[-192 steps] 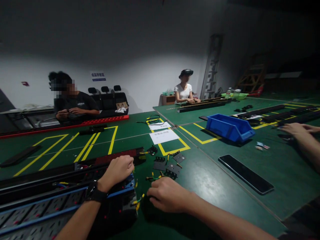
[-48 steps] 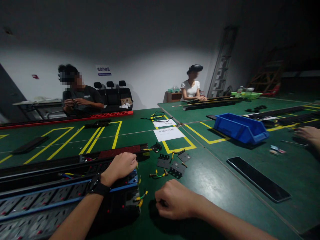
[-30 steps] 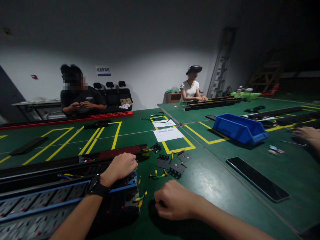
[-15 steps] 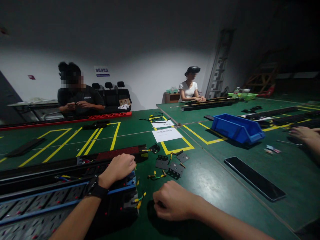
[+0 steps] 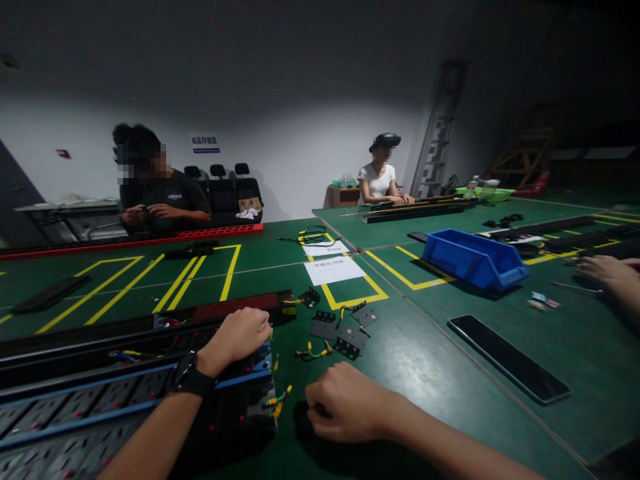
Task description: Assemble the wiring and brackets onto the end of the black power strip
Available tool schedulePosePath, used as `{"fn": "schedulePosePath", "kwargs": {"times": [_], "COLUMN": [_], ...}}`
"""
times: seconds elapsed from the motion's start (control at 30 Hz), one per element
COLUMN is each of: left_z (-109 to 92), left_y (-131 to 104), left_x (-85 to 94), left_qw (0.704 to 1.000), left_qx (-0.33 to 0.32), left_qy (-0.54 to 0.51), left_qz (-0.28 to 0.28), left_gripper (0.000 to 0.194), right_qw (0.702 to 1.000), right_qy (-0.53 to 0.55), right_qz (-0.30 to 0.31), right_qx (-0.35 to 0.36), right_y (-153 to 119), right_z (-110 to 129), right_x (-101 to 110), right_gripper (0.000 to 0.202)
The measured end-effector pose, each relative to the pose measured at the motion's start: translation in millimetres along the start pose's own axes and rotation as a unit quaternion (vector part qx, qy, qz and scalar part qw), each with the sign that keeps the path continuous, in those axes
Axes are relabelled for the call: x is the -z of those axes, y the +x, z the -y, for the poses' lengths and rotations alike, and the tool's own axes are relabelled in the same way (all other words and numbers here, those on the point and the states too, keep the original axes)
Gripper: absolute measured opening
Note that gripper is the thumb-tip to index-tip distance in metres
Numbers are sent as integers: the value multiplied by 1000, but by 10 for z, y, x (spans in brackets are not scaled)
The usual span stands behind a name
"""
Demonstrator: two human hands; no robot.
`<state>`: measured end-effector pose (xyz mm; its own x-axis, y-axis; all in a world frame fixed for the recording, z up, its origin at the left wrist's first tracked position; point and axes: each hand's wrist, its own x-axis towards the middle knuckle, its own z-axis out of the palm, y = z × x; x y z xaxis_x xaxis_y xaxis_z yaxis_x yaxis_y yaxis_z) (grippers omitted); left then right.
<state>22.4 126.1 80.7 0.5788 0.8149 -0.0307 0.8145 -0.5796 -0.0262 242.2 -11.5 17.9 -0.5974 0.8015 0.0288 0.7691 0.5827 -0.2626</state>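
My left hand [image 5: 240,340], with a black watch on the wrist, rests closed on the end of a long black and blue rail assembly [image 5: 150,380]; whether its fingers grip anything is hidden. My right hand [image 5: 345,403] is curled into a fist on the green table, right of the assembly's end, with nothing visible in it. Green-yellow wires [image 5: 280,400] stick out of that end between the hands. Beyond my right hand lie several black perforated brackets [image 5: 350,340] and a loose green-yellow wire [image 5: 317,352].
A blue bin [image 5: 470,260], a black phone [image 5: 507,357] and small packets [image 5: 543,301] are on the right. Another person's hand [image 5: 607,270] is at the right edge. Paper labels [image 5: 335,270] lie mid-table. Two people sit across, near a red rail [image 5: 220,231].
My hands have stayed where they were. The person at the far left has shifted slightly to the right and leaned the head.
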Motion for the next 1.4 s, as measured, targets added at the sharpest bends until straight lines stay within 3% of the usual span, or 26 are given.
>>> {"fn": "schedulePosePath", "kwargs": {"times": [0.33,1.4], "left_z": [14,17], "left_y": [10,9], "left_x": [-22,-25], "left_qw": [1000,1000], "left_qx": [1,5], "left_qy": [-1,0], "left_qz": [0,0], "left_gripper": [27,28], "right_qw": [1000,1000], "right_qy": [2,1], "right_qz": [22,10], "right_qx": [-11,-8], "right_y": [6,8], "right_z": [31,4], "right_x": [53,-2], "right_gripper": [19,21]}}
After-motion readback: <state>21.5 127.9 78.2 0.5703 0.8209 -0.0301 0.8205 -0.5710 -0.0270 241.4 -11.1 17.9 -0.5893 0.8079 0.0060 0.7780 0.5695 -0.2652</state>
